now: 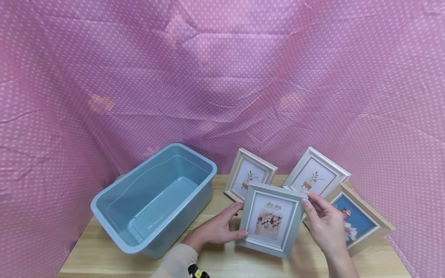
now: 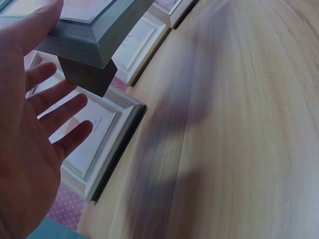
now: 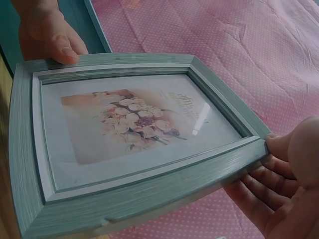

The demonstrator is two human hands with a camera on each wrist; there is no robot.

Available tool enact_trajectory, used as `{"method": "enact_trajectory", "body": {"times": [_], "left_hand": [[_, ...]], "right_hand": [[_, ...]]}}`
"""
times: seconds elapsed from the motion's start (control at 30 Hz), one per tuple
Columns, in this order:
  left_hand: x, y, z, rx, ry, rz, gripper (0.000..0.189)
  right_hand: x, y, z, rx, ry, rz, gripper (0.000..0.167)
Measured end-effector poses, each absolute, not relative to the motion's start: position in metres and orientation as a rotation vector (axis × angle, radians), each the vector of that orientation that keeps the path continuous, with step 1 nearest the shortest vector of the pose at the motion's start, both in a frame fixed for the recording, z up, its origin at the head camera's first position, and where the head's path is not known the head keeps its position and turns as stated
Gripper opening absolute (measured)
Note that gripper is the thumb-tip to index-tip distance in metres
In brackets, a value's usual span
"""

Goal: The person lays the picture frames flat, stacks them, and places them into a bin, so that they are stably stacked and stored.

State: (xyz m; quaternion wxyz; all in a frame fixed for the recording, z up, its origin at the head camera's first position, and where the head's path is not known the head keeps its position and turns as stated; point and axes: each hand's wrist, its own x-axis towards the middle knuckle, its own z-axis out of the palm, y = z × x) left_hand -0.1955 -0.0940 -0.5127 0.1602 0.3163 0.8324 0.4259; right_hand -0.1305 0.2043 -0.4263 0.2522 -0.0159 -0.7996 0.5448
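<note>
A grey-green picture frame (image 1: 269, 220) with a flower print is held up and tilted back, its lettering upside down in the head view. My right hand (image 1: 325, 224) pinches its upper right corner, thumb in front and fingers behind. At its left side, my left hand (image 1: 222, 226) holds the edge, with its thumb on the front. Behind the frame the left fingers (image 2: 65, 112) are spread and slightly bent. A dark stand leg (image 2: 87, 77) sticks out from the frame's back.
Left on the wooden table (image 1: 240, 268) stands a blue-grey plastic tub (image 1: 187, 208) with nothing in it. Two pale frames with plant prints, a left one (image 1: 250, 175) and a right one (image 1: 314, 173), stand behind. A beige frame (image 1: 361, 220) stands right, partly behind my right hand. Pink dotted cloth (image 1: 222, 96) surrounds the table.
</note>
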Motion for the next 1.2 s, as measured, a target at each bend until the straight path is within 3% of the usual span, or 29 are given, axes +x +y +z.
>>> {"method": "enact_trajectory", "body": {"times": [0.43, 0.8, 1.2], "left_hand": [[-0.191, -0.102, -0.513, 0.904, 2.422, 1.223, 0.066], [-0.187, -0.113, -0.52, 0.87, 2.301, 1.269, 0.033], [-0.185, -0.117, -0.522, 0.829, 2.203, 1.324, 0.027]], "right_hand": [[-0.133, 0.202, -0.429, -0.05, -2.175, 1.531, 0.026], [-0.134, 0.2, -0.427, -0.078, -2.155, 1.526, 0.025], [-0.139, 0.199, -0.43, -0.084, -2.17, 1.517, 0.024]]}}
